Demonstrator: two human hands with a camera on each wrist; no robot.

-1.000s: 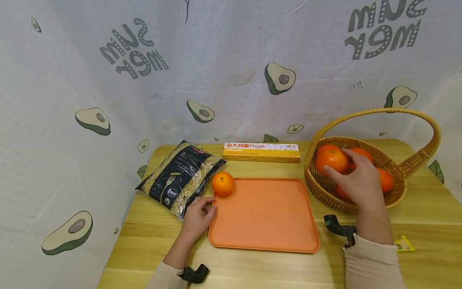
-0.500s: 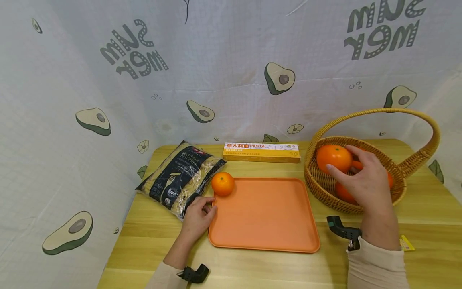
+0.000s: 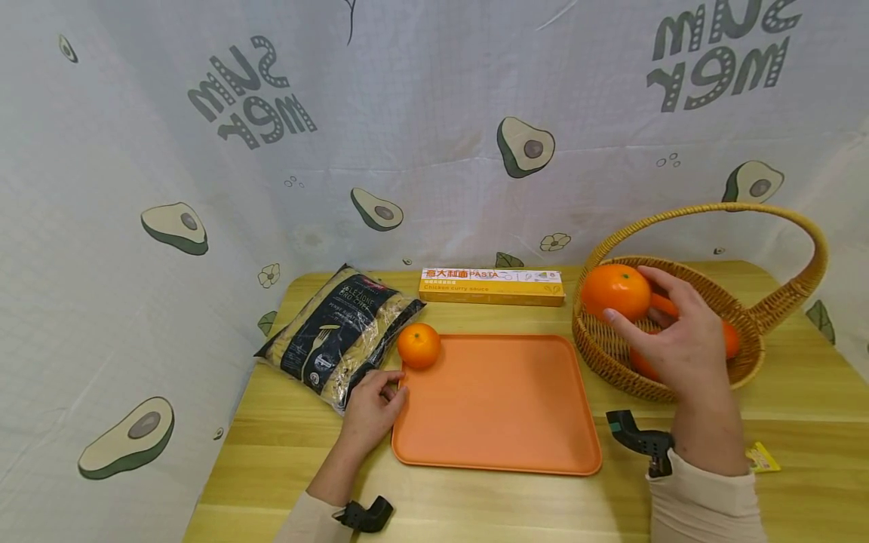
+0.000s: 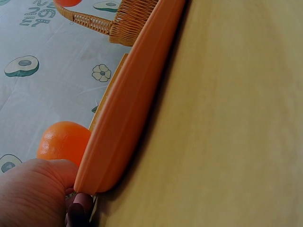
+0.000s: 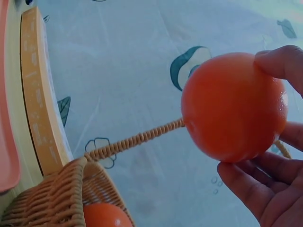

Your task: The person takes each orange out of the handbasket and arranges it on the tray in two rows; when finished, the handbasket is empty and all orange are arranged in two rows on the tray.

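My right hand (image 3: 682,343) holds a large, glossy orange (image 3: 616,292) between thumb and fingers, raised over the left side of the wicker basket (image 3: 614,369). In the right wrist view the held orange (image 5: 232,106) hangs clear of the basket, with the fingertips on its right and lower sides. More oranges lie in the basket, partly hidden by the hand. My left hand (image 3: 370,407) pinches the left rim of the orange tray (image 3: 498,407). Another orange (image 3: 419,346) sits at the tray's far left corner. In the left wrist view the left hand (image 4: 35,191) is at the tray's edge.
A dark bag of pasta (image 3: 342,332) lies left of the tray. Behind the tray stands a yellow and white pasta box (image 3: 492,287). The basket's tall handle (image 3: 713,209) arches over it. A small yellow packet (image 3: 763,458) lies beside the right forearm.
My right hand has lifted the orange up from the others in the basket and carried it slightly left. The left hand and tray have stayed in place.
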